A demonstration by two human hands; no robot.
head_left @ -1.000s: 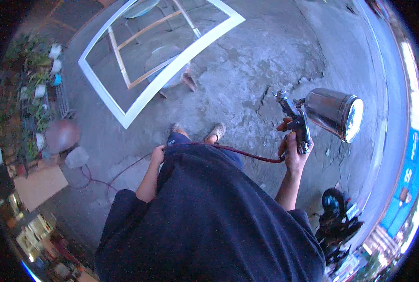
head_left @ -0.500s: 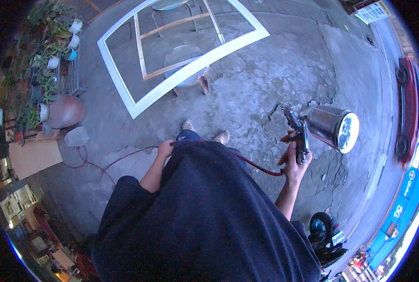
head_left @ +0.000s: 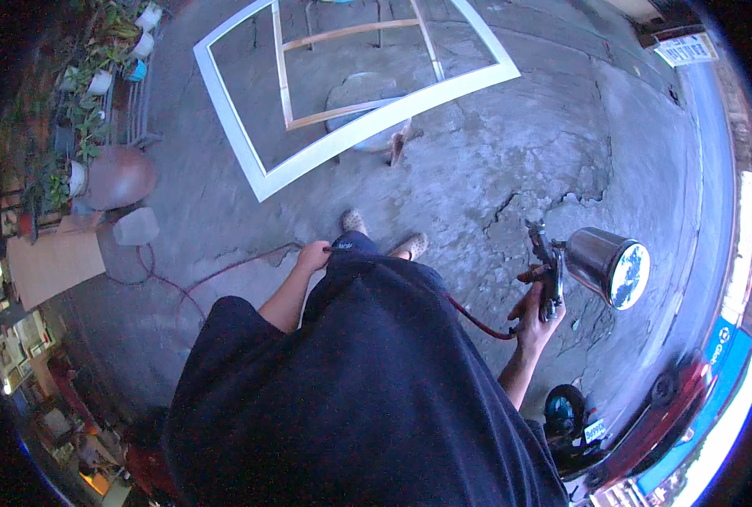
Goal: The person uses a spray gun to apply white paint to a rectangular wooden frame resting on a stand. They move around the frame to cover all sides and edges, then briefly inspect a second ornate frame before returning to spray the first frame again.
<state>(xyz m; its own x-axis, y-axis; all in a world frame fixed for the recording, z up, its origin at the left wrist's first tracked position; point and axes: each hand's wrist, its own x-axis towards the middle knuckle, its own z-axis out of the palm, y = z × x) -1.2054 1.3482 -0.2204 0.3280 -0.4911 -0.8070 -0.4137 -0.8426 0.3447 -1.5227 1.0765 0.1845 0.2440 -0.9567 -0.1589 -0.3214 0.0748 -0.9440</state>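
Observation:
My right hand (head_left: 536, 313) is wrapped round the handle of a spray gun (head_left: 548, 269), held out to my right. A shiny metal paint cup (head_left: 594, 262) is attached to the gun's side. From the gun's lower end a red air hose (head_left: 482, 324) runs across behind my dark shirt. My left hand (head_left: 314, 254) is closed round this hose near my waist, and the hose trails off to the left. Ahead of me a white-painted rectangular frame (head_left: 384, 117) rests on supports, with a thinner bare-wood frame (head_left: 350, 35) inside its outline. Neither hand touches the frames.
Round stools (head_left: 374, 135) stand beneath the frames. Potted plants (head_left: 99, 83), a round brown jar (head_left: 121, 177) and a flat board (head_left: 55, 264) line the left side. A parked motorcycle (head_left: 565, 414) is behind me on the right. The concrete floor (head_left: 511, 144) has cracked patches.
The view has shifted, so the frames appear farther right. The spray gun stays in my right hand and the hose in my left. A red car has passed along the street toward the lower right.

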